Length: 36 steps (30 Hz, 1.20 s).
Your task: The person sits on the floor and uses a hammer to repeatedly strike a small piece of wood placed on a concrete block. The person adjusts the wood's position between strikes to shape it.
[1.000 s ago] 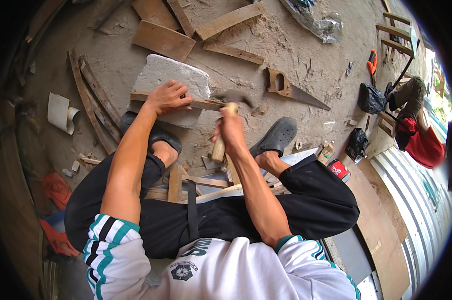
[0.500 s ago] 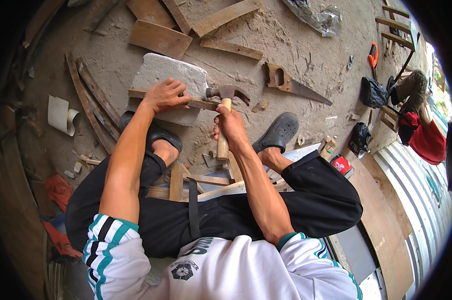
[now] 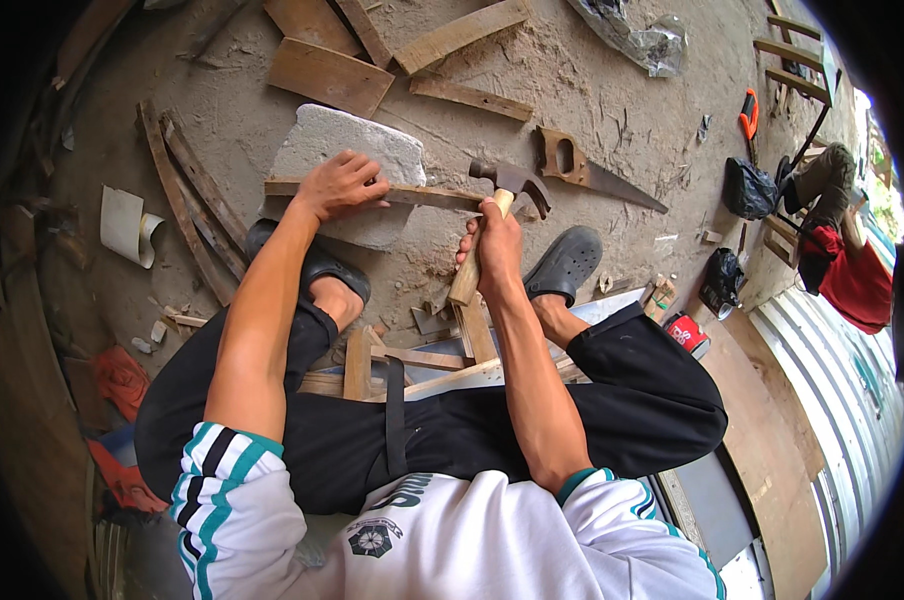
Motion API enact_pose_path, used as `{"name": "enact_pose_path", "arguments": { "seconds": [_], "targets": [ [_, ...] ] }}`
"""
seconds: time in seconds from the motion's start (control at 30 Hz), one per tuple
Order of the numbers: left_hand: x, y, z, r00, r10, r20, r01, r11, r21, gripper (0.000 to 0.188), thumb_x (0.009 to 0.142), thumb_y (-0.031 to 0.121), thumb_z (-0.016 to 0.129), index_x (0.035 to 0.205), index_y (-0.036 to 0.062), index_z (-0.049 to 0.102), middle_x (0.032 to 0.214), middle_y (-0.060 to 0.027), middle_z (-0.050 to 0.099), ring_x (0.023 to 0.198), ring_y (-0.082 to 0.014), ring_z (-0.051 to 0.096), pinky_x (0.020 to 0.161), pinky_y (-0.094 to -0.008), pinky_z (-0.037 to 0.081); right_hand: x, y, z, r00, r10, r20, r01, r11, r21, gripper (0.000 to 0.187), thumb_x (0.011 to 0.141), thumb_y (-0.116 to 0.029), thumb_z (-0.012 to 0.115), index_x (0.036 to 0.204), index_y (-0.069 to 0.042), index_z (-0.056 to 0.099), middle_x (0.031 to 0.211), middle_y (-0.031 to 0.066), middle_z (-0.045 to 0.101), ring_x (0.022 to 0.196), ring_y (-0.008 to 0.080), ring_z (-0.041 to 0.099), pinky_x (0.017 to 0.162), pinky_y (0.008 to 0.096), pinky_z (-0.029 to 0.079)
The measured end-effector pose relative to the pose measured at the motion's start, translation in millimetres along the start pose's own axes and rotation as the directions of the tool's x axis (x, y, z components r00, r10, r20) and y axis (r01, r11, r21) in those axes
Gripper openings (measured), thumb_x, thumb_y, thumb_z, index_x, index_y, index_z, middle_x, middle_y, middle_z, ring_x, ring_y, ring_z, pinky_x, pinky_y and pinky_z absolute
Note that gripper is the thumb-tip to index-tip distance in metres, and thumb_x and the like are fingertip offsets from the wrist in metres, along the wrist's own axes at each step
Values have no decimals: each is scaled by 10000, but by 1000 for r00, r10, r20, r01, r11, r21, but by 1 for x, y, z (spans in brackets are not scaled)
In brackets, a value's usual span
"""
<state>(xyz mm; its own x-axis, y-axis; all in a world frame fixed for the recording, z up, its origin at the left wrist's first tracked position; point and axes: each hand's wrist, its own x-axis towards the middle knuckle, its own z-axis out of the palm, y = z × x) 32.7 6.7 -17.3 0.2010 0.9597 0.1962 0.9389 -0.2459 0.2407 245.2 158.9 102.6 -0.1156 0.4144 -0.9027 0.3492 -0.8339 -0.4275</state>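
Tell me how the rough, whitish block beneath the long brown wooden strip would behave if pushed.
The rough, whitish block would probably drag rather than roll, given its broad, angular outline. Its coarse face suggests little slipperiness. It looks stone-like, so perhaps heavy, though the material is uncertain.

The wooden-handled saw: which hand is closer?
Right. The right hand, holding the hammer, is below-left of the saw; the left hand is farther left, on the wooden strip.
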Motion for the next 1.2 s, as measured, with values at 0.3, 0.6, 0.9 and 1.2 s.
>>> {"name": "enact_pose_path", "arguments": {
  "seconds": [0.3,0.6,0.9,1.2],
  "targets": [
    [-2,-2,0,999,36,6,-36,999,14,359,838,460,709,970,185,520,903,1,523,885,-187,542,846,-334,422,-2,-14,16,990,74,118,-71,997,-30,235,1030,-285,507,977,-58,474,698,26,507,483,132,524,379,302,468],
    [2,-6,2,999,46,-9,-46,999,-16,354,838,445,713,979,183,521,908,1,526,884,-191,541,837,-331,423,-15,-4,30,979,113,168,-101,992,-76,242,1019,-305,537,1025,-66,498,713,20,511,478,132,511,387,301,466],
    [-4,-6,6,995,97,8,-97,995,13,341,835,430,715,978,180,533,918,-19,525,908,-199,544,845,-340,425,8,-7,20,966,191,173,-143,957,-254,271,1029,-285,523,1030,-15,501,725,46,512,479,139,522,388,293,472],
    [-3,-2,1,996,-3,86,7,999,-46,361,863,490,681,986,172,564,992,-25,548,986,-214,547,913,-358,408,-13,-35,-46,993,38,108,-16,980,-197,264,1017,-317,552,1015,-56,508,733,30,527,524,122,530,424,281,461]
  ]
}}
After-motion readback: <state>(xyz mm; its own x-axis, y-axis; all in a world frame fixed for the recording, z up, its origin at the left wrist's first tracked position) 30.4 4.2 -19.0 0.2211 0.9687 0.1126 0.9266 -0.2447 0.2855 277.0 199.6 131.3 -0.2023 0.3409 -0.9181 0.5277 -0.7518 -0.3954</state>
